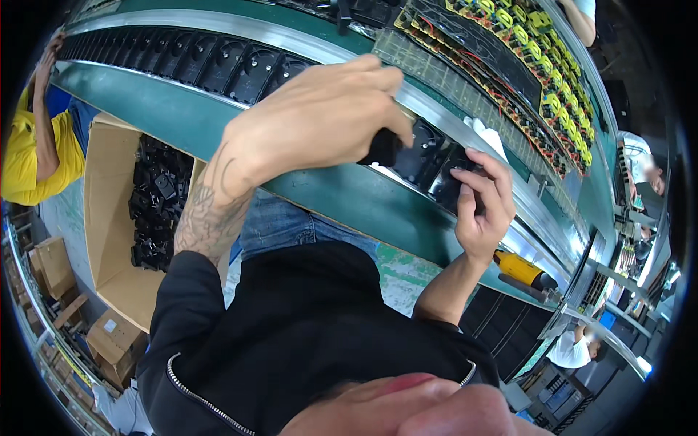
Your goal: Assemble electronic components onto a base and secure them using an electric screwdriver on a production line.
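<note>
My left hand (pixel 320 116) reaches across to the right over a metal-edged rail, its fingers curled down round a dark piece (pixel 381 148) that looks like a black plastic housing; most of it is hidden under the fingers. Just right of it, a black plastic housing (pixel 420 154) with small round metal spots lies in the rail. My right hand (pixel 486 203) has its bent fingertips and thumb on the edge of another black plastic housing (pixel 445 182). A long row of similar housings (pixel 196 62) runs along the rail to the far left.
A cardboard box (pixel 109 211) full of black plastic parts stands at the left, near a person in yellow (pixel 54 156). Circuit boards with yellow coils (pixel 538 80) lie beyond the rail. A yellow-and-black tool (pixel 523 270) lies right of the green bench (pixel 320 190). Other people sit farther right.
</note>
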Demonstrator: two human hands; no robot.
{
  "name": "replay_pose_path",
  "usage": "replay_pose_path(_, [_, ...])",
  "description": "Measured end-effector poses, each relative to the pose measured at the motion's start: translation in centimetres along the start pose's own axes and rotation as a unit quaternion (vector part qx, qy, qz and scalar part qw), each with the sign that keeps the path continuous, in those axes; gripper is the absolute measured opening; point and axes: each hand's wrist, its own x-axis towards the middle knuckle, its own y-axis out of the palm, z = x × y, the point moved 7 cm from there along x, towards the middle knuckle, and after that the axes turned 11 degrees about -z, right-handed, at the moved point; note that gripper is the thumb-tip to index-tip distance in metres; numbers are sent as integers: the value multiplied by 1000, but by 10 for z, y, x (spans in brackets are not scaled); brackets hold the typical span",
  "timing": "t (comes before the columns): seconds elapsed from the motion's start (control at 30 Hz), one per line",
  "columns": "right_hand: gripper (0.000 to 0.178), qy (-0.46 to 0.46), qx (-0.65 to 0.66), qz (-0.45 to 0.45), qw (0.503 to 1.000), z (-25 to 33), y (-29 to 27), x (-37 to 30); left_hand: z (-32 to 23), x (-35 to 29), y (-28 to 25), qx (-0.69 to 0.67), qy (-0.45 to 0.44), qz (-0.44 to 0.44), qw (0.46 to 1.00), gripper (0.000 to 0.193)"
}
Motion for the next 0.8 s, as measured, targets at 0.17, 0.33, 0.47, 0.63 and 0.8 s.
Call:
replay_pose_path(0.17, [22, -53, -40, 58, 996, 7, 8, 4, -8, 15, 7, 90, 12, -71, 993, 28])
replay_pose_path(0.33, [23, 6, -16, 8, 1000, 0, -1, -2, -25, -9, 0, 53, -1, -232, 971, 32])
replay_pose_path(0.47, [25, 23, 3, 59, 998, 5, 7, 2, -26, -40, 1, -18, 0, -186, 982, 35])
replay_pose_path(0.63, [26, 50, 38, 20, 998, -11, -1, -8, 27, -142, -65, 20, -140, -390, 910, 38])
replay_pose_path(0.8, [30, 108, 111, 43, 987, -28, -13, -11, 136, -377, -66, 107, -503, -462, 722, 27])
